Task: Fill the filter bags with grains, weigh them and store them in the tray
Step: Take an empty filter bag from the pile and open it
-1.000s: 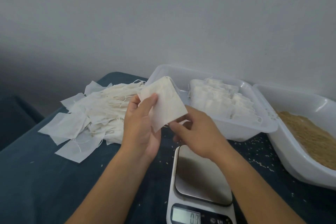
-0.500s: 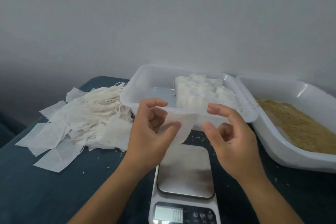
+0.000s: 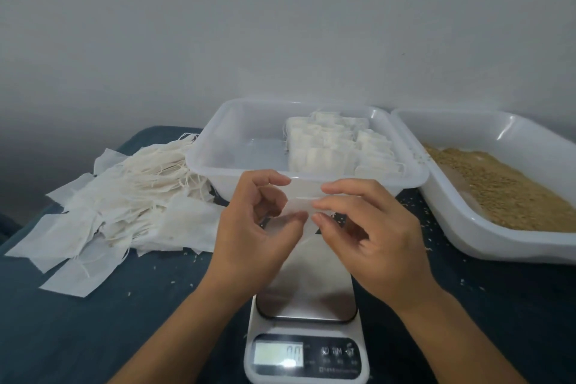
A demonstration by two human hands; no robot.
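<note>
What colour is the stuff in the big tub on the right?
The grains are light brown, like sand, seen in the head view, the only one.

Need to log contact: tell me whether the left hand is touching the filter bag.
Touching. The head view shows the left hand pinching the filter bag above the scale.

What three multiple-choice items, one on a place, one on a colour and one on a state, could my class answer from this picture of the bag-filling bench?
1. Where does the pile of empty filter bags lie?
A. left of the tray
B. inside the grain tub
C. on the scale

2. What colour is the table cover?
A. red
B. dark blue
C. yellow

3. What does the scale read?
A. a large weight
B. blank
C. zero

Answers: 1 A, the pile sits beside the tray on its left. 2 B, the cloth is dark blue. 3 C, the display shows 0.0, and the left hand and right hand pinch a filter bag above the platform.
</note>
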